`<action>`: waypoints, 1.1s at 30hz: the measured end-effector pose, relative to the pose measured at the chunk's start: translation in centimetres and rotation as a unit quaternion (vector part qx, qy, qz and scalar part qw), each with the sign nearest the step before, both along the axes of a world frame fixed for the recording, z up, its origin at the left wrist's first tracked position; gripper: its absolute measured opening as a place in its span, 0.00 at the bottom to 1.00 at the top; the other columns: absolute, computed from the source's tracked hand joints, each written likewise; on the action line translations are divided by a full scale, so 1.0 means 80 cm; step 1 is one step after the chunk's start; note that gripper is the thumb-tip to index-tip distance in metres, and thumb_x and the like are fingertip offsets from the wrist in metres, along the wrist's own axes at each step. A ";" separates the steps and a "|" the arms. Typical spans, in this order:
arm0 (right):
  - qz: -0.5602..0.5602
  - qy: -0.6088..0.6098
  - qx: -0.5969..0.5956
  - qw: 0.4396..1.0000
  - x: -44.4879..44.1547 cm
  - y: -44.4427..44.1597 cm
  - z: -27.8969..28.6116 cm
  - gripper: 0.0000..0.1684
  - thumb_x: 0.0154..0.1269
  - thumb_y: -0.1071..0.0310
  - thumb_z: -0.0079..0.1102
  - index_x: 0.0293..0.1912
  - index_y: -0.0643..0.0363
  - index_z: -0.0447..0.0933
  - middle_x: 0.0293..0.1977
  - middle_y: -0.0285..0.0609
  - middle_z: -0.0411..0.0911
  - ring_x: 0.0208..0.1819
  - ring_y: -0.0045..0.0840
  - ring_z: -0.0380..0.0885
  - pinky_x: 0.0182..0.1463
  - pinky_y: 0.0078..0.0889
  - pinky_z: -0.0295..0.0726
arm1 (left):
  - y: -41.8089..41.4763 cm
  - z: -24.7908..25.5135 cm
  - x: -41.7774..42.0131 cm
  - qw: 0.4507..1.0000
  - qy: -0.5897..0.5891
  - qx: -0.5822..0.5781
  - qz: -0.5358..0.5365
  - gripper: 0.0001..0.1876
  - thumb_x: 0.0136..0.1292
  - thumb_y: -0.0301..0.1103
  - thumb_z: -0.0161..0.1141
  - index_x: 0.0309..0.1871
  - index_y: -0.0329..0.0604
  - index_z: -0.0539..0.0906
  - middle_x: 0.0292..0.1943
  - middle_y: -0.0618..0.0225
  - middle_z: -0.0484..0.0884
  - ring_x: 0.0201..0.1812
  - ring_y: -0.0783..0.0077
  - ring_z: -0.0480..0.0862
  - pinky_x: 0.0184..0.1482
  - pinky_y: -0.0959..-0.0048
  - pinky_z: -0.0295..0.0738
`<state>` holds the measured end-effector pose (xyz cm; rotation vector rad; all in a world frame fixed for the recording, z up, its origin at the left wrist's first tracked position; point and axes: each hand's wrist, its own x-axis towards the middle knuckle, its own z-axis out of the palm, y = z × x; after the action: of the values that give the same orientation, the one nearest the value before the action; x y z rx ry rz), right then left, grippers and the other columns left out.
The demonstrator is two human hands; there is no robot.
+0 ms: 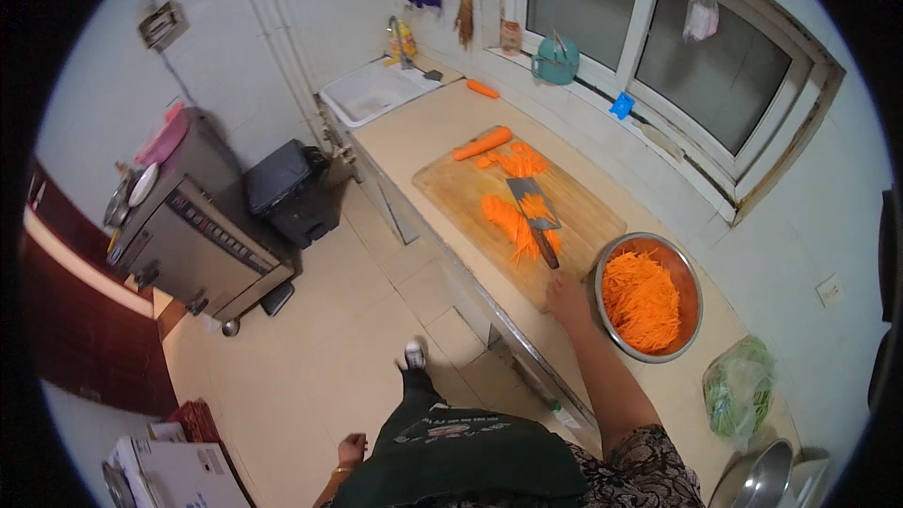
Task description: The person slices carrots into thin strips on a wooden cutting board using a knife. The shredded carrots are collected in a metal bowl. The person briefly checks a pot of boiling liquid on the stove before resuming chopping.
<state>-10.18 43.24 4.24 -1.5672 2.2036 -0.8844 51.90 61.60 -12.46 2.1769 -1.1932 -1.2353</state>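
Observation:
My right hand [568,298] is at the butt of the wooden handle of a cleaver [518,190]; whether the fingers grip it is unclear. The cleaver lies flat across a wooden cutting board [589,222], with carrot strips [537,207] on its blade. Beside the blade are a row of thin carrot slices [499,212] and more cut carrot [522,162]. A peeled carrot [483,144] rests at the board's far end. Right of my hand stands a steel bowl [695,307] holding shredded carrot [640,303]. Away from the counter hangs my left hand [352,449], fingers curled, nothing visible in it.
Another carrot [482,89] lies near the white sink [331,102]. A bag of green vegetables [741,391] and a metal basin [762,476] sit at the counter's near end. Behind me to the left are a black bin [286,187] and a steel cabinet [204,240].

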 end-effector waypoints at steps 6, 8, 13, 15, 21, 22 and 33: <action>-0.126 0.030 0.065 0.989 -0.018 -0.139 -0.005 0.24 0.62 0.61 0.67 0.54 0.62 0.75 0.47 0.57 0.80 0.50 0.51 0.79 0.55 0.48 0.78 | -0.378 0.012 -0.058 0.977 0.033 -0.100 -0.183 0.10 0.69 0.34 0.62 0.46 0.37 0.86 0.34 0.65 0.88 0.35 0.74 0.86 0.42 0.74 0.81; -0.154 0.017 0.093 0.983 -0.023 -0.174 -0.009 0.24 0.60 0.60 0.67 0.51 0.63 0.74 0.47 0.57 0.80 0.50 0.50 0.79 0.55 0.47 0.78 | -0.505 0.042 -0.106 0.945 -0.040 -0.102 -0.309 0.12 0.69 0.38 0.61 0.47 0.40 0.87 0.38 0.56 0.88 0.38 0.62 0.87 0.44 0.68 0.81; -0.195 -0.020 0.150 0.969 -0.023 -0.211 -0.024 0.23 0.57 0.61 0.68 0.47 0.61 0.72 0.41 0.57 0.82 0.47 0.50 0.81 0.51 0.47 0.80 | -0.714 0.139 -0.269 0.820 0.006 -0.236 -0.522 0.12 0.69 0.37 0.62 0.47 0.40 0.87 0.40 0.56 0.87 0.39 0.59 0.86 0.44 0.66 0.80; -0.207 0.003 0.146 0.967 -0.020 -0.217 -0.024 0.23 0.56 0.61 0.68 0.48 0.60 0.72 0.38 0.56 0.82 0.44 0.50 0.82 0.48 0.47 0.81 | -0.753 0.166 -0.336 0.802 0.052 -0.223 -0.552 0.11 0.69 0.36 0.61 0.47 0.40 0.86 0.39 0.55 0.86 0.39 0.57 0.86 0.43 0.65 0.80; -0.277 0.015 0.119 0.953 -0.006 -0.222 0.016 0.23 0.58 0.56 0.69 0.48 0.55 0.73 0.33 0.53 0.83 0.37 0.49 0.84 0.41 0.48 0.82 | -0.761 0.201 -0.481 0.632 0.010 -0.288 -0.719 0.15 0.69 0.39 0.60 0.54 0.46 0.84 0.44 0.59 0.86 0.42 0.53 0.85 0.43 0.58 0.80; -0.302 -0.002 0.091 0.949 0.002 -0.221 0.024 0.23 0.59 0.53 0.69 0.48 0.54 0.74 0.32 0.53 0.84 0.36 0.49 0.84 0.40 0.48 0.82 | -0.758 0.204 -0.496 0.585 -0.013 -0.325 -0.743 0.15 0.68 0.39 0.61 0.55 0.47 0.84 0.44 0.60 0.86 0.42 0.53 0.85 0.43 0.57 0.80; -0.378 -0.006 0.141 0.915 0.103 -0.204 0.038 0.13 0.67 0.53 0.61 0.39 0.49 0.86 0.22 0.51 0.81 0.26 0.47 0.82 0.31 0.47 0.80 | -0.757 0.156 -0.612 0.330 0.071 -0.425 -0.840 0.19 0.63 0.32 0.54 0.59 0.45 0.80 0.57 0.65 0.79 0.60 0.58 0.78 0.58 0.61 0.77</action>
<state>-1.96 26.94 7.25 -0.5492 2.8054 -0.6875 2.91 1.01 0.02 -0.6363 -2.9248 -0.5272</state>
